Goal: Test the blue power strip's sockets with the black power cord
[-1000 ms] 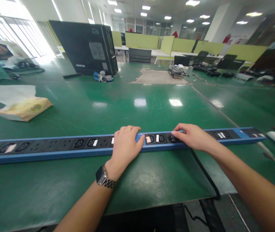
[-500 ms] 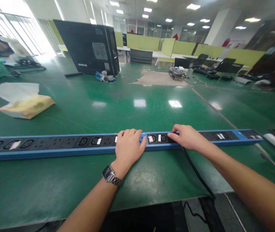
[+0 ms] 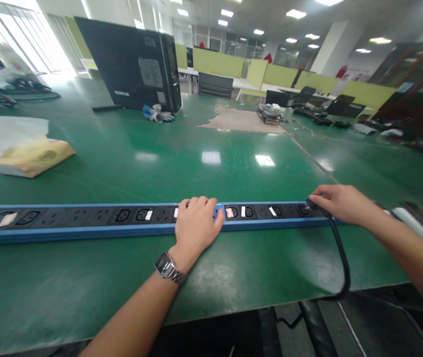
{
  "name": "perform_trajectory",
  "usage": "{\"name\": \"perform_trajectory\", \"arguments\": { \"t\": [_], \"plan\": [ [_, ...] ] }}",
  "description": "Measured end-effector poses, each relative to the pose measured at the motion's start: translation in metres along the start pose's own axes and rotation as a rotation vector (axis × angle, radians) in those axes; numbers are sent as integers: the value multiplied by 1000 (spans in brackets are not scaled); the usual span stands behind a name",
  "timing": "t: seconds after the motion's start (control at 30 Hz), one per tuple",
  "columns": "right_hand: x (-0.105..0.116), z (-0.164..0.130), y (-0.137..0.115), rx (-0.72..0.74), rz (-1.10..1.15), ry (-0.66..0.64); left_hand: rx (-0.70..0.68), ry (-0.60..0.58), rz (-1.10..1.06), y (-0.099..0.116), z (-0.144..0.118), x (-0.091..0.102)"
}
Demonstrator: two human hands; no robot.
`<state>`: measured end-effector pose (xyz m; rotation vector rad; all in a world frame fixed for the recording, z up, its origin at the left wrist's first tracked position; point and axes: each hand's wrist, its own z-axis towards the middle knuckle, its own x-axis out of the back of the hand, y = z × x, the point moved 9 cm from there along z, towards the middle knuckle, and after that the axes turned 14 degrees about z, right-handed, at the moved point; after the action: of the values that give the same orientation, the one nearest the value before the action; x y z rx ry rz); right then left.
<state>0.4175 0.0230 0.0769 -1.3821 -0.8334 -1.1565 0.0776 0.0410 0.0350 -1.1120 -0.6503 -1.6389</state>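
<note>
A long blue power strip [image 3: 85, 218] with black sockets lies across the green table [image 3: 211, 163] near its front edge. My left hand [image 3: 196, 225], with a metal watch on the wrist, rests palm down on the strip's middle. My right hand [image 3: 341, 203] is farther right over the strip, its fingers closed on a black plug [image 3: 312, 203] held at the sockets. The plug's black cable [image 3: 341, 258] loops down over the table's front edge.
A tissue pack [image 3: 22, 156] lies at the left. A black computer tower [image 3: 130, 64] with a blue-white bundle [image 3: 157, 114] beside it stands at the back. A worn bare patch [image 3: 241, 119] and small parts are farther back; green partitions and chairs stand behind.
My right hand has moved right along the strip with the plug, away from the sockets near the middle. My left hand has stayed on the strip.
</note>
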Motion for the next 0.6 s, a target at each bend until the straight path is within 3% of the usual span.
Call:
{"name": "perform_trajectory", "arguments": {
  "t": [0.17, 0.33, 0.5, 0.6],
  "plan": [
    [-2, -6, 29, 24, -33, -48, -1, 8, 1, 0, -1, 0],
    [-10, -14, 33, 128, 15, -24, -8, 15, -5, 0, -1, 0],
    [-27, -13, 35, 130, -17, -63, -8, 12, 2, 0, -1, 0],
    [-4, -13, 30, 112, -22, 0, -5, 11, 7, 0, 0, 0]
  ]
}}
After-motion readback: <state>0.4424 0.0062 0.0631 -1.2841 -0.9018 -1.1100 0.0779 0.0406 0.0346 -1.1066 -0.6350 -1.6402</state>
